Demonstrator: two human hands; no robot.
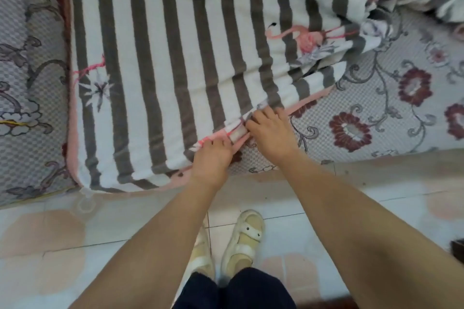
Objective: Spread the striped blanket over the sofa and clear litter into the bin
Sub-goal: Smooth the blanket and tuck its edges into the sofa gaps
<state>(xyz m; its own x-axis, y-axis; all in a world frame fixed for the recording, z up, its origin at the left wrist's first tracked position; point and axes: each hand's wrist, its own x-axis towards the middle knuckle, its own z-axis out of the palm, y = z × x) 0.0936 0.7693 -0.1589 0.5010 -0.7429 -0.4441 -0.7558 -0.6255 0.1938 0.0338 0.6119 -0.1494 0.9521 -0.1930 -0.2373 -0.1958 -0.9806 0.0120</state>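
Note:
The striped blanket (163,57), grey and white with pink flamingos and a pink border, lies flat over the left part of the sofa seat (376,118). Its right part is bunched up at the top right. My left hand (213,158) grips the blanket's front pink edge. My right hand (270,130) grips the same edge just to the right, where the cloth is folded into a small pleat. Both hands are close together near the sofa's front edge. No litter or bin is in view.
The sofa cover is grey with dark red flowers; an armrest cushion (27,83) stands at the left. Below is a pale tiled floor (75,246) with my feet in cream sandals (247,241).

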